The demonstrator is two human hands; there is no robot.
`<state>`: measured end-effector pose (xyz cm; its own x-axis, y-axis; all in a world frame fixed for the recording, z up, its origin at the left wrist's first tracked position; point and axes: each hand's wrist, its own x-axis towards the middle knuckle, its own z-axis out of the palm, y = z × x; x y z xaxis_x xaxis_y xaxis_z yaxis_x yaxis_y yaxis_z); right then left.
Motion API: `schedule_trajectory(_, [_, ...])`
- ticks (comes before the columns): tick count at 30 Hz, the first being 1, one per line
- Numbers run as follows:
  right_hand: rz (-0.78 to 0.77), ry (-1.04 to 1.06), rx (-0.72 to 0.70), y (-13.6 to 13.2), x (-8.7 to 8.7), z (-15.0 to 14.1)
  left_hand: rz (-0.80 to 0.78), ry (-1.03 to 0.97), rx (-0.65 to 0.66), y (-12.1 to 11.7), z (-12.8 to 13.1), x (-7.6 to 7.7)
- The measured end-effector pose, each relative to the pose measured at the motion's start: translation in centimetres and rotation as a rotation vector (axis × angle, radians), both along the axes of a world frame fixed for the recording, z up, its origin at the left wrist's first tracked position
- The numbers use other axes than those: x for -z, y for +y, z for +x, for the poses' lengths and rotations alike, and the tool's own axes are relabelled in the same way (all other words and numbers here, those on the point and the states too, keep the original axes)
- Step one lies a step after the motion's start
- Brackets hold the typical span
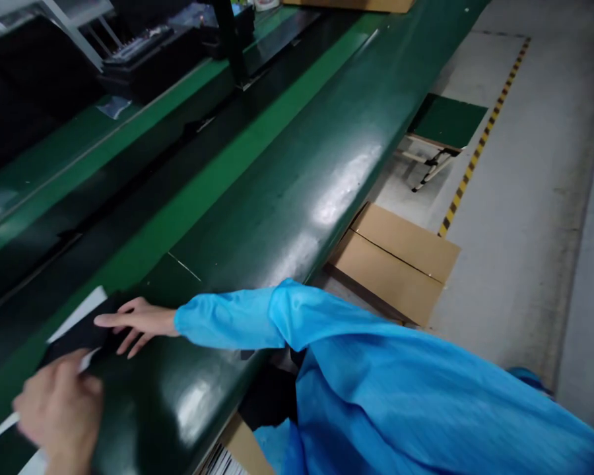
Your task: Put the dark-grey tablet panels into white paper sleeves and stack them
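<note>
My right hand [138, 323], in a blue sleeve, reaches left across the green work surface. Its fingers are spread and touch a flat black piece [79, 335], whose kind I cannot make out. A white sheet [82, 313] shows along the far edge of that piece. My left hand [62, 409] is at the lower left, close to the near end of the black piece. Blurred by motion, its fingers look curled together, with a bit of white at the tips; what they hold is mostly hidden. More white, paper-like edges [0, 432] show beside the left hand.
The long green bench [277, 178] runs to the upper right. Black trays [143, 63] stand on its far side beside a dark post [230, 46]. On the floor at right are a cardboard box [396, 257], a green-topped stool [448, 122] and yellow-black tape [485, 135].
</note>
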<state>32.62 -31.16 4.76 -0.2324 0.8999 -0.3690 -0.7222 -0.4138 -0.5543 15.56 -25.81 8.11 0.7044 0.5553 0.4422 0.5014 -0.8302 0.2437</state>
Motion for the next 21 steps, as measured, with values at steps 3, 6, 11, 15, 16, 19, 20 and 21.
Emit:
schedule_trajectory(3, [-0.034, -0.218, 0.020, -1.5, -1.0, 2.9, 0.081, -0.043, 0.052, -1.8, -1.7, 2.4])
schedule_trajectory(6, [0.000, -0.378, 0.144, -4.7, -1.0, 3.5, 0.121, -0.077, 0.009, -4.7, -1.3, 4.7])
schedule_trajectory(11, [0.129, -0.452, 0.195, -6.1, 2.6, 5.2, 0.027, 0.143, -0.050, -7.0, -1.5, 6.4])
schedule_trajectory(15, [0.308, -0.623, 0.247, -4.7, 5.3, 7.0, -0.055, 0.339, -0.055, -8.2, -3.2, 6.3])
schedule_trajectory(16, [0.340, -0.664, 0.280, -4.6, 5.6, 7.6, -0.063, 0.384, -0.079, -8.5, -3.6, 6.2])
schedule_trajectory(19, [0.396, -0.687, 0.379, -4.6, 6.2, 9.6, -0.100, 0.475, -0.214, -9.1, -4.8, 5.7])
schedule_trajectory(20, [0.401, -0.662, 0.404, -4.6, 6.3, 10.3, -0.114, 0.481, -0.267, -9.0, -5.0, 5.5])
schedule_trajectory(21, [0.401, -0.629, 0.424, -4.6, 6.4, 11.0, -0.130, 0.476, -0.315, -8.7, -5.0, 5.4])
